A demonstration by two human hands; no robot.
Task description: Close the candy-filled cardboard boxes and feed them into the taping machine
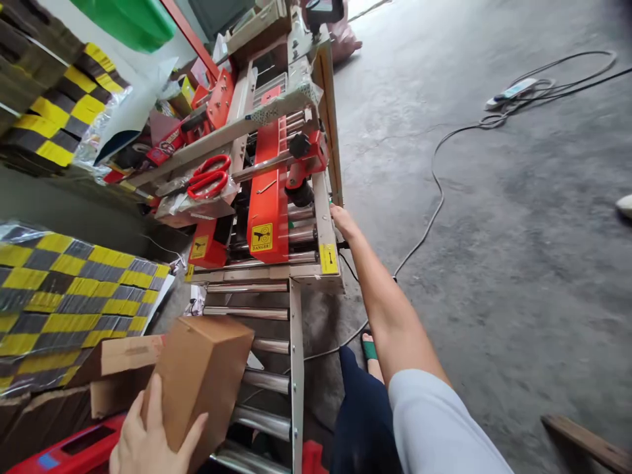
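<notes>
Over the left edge of the roller conveyor, toward its near end: brown cardboard box, set at an angle to the rail. Left hand has it, thumb on one side, fingers on the other. Can't tell if the box bottom sits on the rollers or is just above them. Right hand is out at the right edge of the machine, near its front corner; fingertips partly hidden by the frame, so can't tell if it grips anything. Machine stands at the conveyor's far end. Red cover with a yellow danger label sits above the machine's rollers, left of the right rail. Red-handled scissors lie toward the machine's left edge. Left of the conveyor: yellow-and-black stack, open carton near the box, red tool just beside the left hand. Floor on the right: cable, power strip.
</notes>
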